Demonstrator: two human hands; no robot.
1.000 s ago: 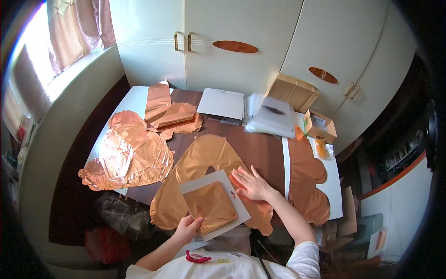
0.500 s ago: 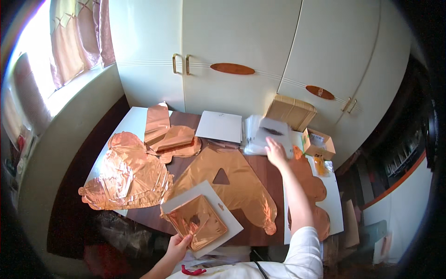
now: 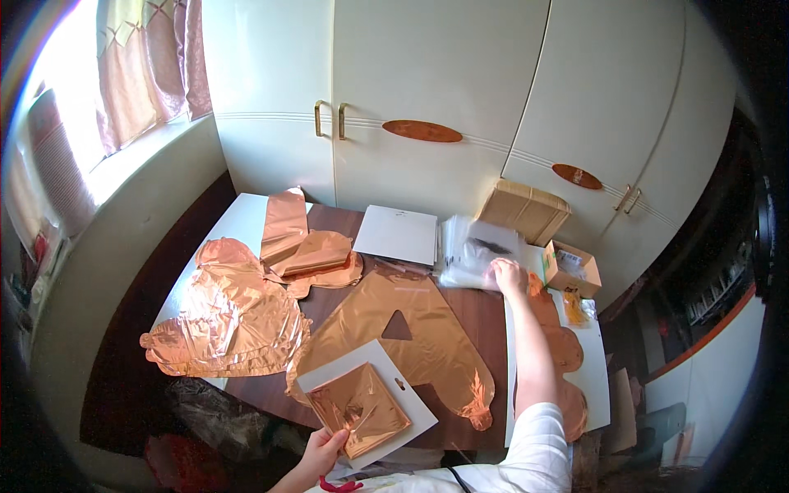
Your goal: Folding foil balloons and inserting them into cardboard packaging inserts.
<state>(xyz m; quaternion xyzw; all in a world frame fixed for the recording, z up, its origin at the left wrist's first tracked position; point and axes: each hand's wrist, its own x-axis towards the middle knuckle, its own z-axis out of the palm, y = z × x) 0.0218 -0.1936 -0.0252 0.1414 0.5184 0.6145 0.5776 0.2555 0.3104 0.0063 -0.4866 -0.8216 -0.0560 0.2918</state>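
Note:
Near the front edge of the table, my left hand (image 3: 325, 450) pinches a white hang-hole card (image 3: 411, 417) together with a folded copper foil balloon (image 3: 374, 415) lying on it. My right arm reaches to the back right, where my right hand (image 3: 509, 278) closes its fingers on the near edge of a clear plastic bag (image 3: 468, 271), part of a stack. A large A-shaped copper foil balloon (image 3: 431, 329) lies flat beneath and beyond the held card. To the left of it rests a heap of crinkled copper foil balloons (image 3: 238, 304).
Folded copper foil (image 3: 283, 226) and a stack of white cards (image 3: 397, 234) lie along the back. At the right are a cardboard box (image 3: 524, 209), a small open box (image 3: 579, 279), a yellow packet (image 3: 574, 309) and more copper balloons (image 3: 567, 349). White cabinets (image 3: 427, 74) stand behind the table.
My right hand has come down to the near edge of the plastic bags, and its fingers have closed there. The card and folded balloon remain in my left hand. The view has shifted slightly.

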